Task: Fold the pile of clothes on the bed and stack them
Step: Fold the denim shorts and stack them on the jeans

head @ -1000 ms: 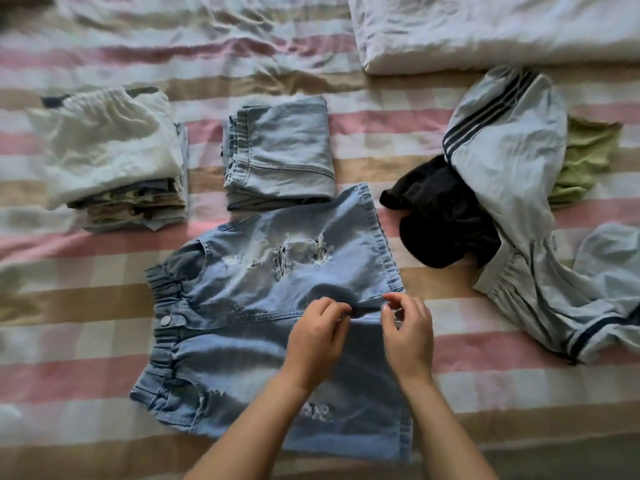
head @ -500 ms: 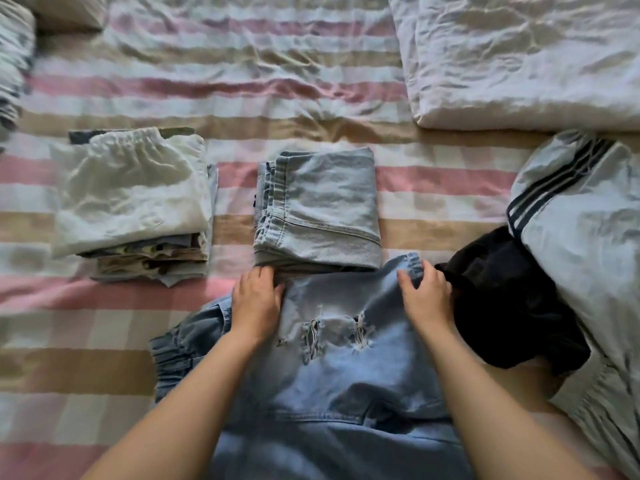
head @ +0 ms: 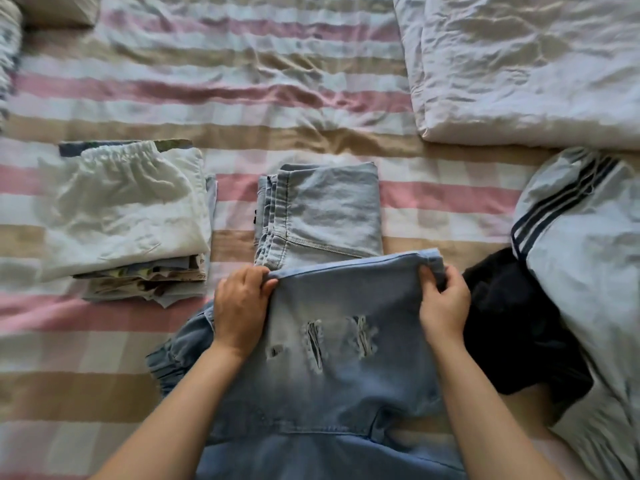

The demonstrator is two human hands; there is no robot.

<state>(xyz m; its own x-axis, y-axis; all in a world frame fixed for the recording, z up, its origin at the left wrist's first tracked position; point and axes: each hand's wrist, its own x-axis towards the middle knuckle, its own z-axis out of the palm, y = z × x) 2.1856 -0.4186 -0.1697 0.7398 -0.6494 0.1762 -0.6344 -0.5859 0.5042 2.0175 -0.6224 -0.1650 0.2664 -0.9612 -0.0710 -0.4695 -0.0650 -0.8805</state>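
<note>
Both the left hand (head: 240, 308) and the right hand (head: 443, 304) pinch the far hem of the ripped denim shorts (head: 332, 358) spread on the bed (head: 242, 98), so the fold likely lands neatly if both corners travel level.

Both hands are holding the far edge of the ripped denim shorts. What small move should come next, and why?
Probably draw that edge toward the body, folding the ripped denim shorts in half: the left hand and right hand pinch its two corners, slightly lifted, and the rest lies spread, unfolded.
</note>
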